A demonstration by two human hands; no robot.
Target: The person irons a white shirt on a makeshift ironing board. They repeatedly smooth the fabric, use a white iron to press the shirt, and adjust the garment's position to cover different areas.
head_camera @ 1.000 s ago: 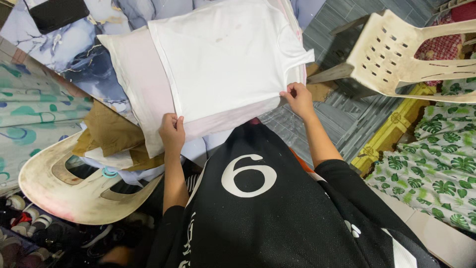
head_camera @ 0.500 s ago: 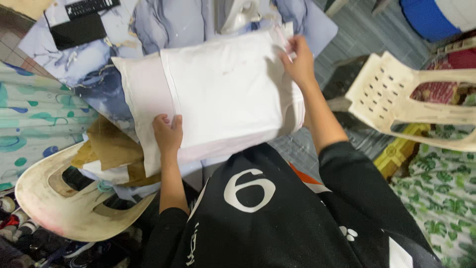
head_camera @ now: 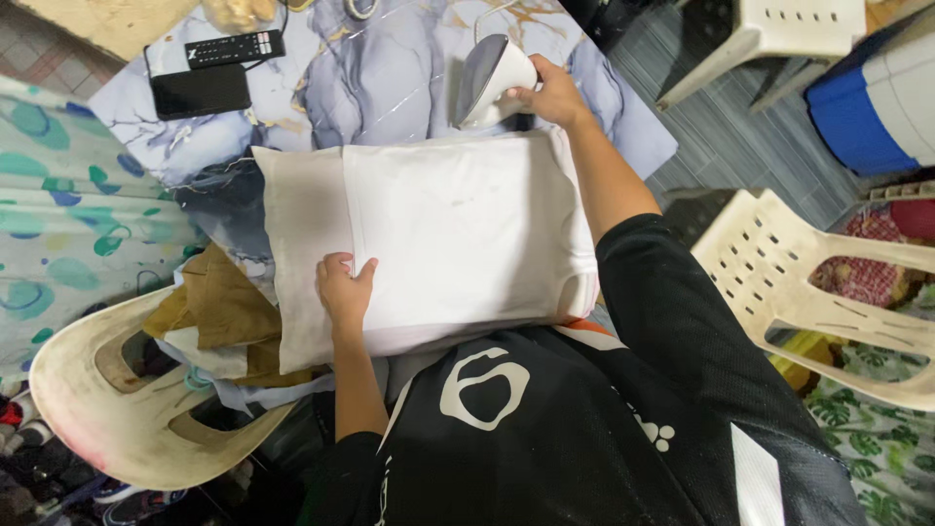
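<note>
I observe the right hand clenched around the handle of a white clothes iron, tilted up at the far edge of the folded white T-shirt. The left hand lies flat, fingers unclenched, pressing the shirt's near left corner. The shirt rests on a pale pillow atop the marble-patterned table.

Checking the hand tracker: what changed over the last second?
The right hand let go of the white shirt's near corner, reached across to the far side and took hold of the iron. The shirt's sleeve, spread out before, no longer shows. The left hand stayed pressed on the shirt's near left edge, and the shirt stayed on the pillow.
</note>
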